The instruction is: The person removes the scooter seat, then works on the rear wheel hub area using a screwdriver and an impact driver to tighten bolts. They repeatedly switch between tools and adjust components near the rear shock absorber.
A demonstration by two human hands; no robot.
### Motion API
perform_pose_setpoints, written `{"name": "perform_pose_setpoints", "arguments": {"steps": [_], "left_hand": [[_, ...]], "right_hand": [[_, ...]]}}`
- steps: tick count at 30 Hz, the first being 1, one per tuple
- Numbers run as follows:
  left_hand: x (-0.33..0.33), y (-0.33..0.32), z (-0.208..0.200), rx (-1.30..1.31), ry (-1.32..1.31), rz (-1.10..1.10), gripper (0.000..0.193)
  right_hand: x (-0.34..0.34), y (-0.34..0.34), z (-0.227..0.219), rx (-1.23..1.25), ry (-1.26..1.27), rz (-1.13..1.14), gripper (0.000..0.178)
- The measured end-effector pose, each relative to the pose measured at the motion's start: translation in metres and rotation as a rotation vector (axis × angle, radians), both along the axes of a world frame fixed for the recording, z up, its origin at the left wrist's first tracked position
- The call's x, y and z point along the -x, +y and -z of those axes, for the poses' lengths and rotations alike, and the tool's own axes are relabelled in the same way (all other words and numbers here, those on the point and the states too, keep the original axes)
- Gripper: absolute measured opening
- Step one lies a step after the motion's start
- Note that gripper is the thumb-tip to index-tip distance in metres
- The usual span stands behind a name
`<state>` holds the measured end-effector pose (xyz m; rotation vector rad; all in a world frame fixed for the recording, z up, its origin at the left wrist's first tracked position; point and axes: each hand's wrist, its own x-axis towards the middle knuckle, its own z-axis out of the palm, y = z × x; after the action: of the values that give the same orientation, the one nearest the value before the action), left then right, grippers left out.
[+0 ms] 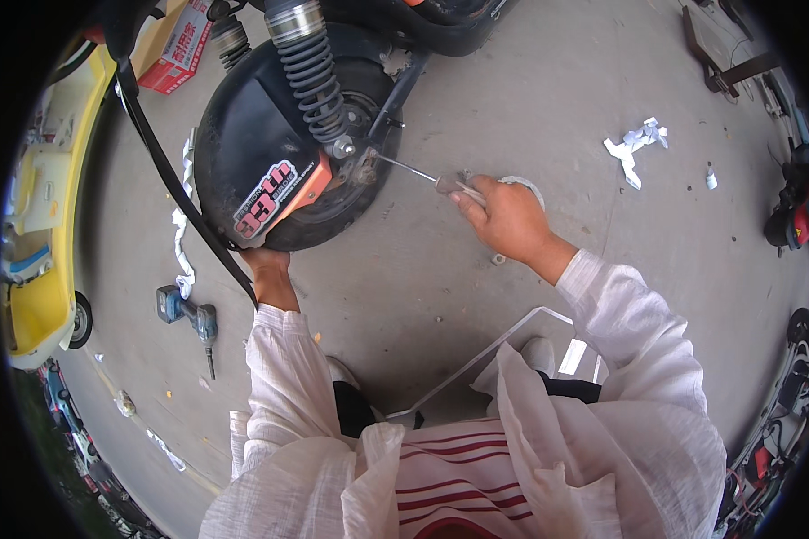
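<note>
One left hand (268, 269) and one right hand (516, 218) at a black wheel (351, 216).
The left hand is under the wheel cover (234, 135), fingers hidden, its grip impossible to tell. The right closes around a screwdriver (446, 184), tip at a bracket (361, 169) beside the wheel. Leftward on the ground lies a blue drill (189, 313); farther off, a red box (173, 65).

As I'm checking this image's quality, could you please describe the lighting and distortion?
All in the head view: strong bending toward the black rim, clear on the yellow vehicle; soft light on the floor, without hard shadows; bright highlight on the shock absorber; right hand and screwdriver fairly sharp.
</note>
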<state>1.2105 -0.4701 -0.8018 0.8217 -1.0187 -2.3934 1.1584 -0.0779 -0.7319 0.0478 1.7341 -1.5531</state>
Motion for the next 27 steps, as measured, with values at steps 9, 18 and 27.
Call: {"name": "perform_pose_setpoints", "arguments": {"steps": [9, 18, 27], "left_hand": [[-0.003, -0.001, 0.012, -0.051, 0.051, -0.035, 0.051], [-0.115, -0.105, 0.021, 1.450, -1.120, 1.893, 0.057], [-0.282, -0.348, 0.077, 1.388, -1.403, 0.516, 0.069]], "right_hand": [[-0.011, -0.004, 0.010, -0.620, 1.271, -0.172, 0.040], [-0.009, -0.024, -0.019, -0.057, -0.238, 0.037, 0.043], [0.014, -0.041, -0.035, -0.094, -0.425, 0.024, 0.053]]}}
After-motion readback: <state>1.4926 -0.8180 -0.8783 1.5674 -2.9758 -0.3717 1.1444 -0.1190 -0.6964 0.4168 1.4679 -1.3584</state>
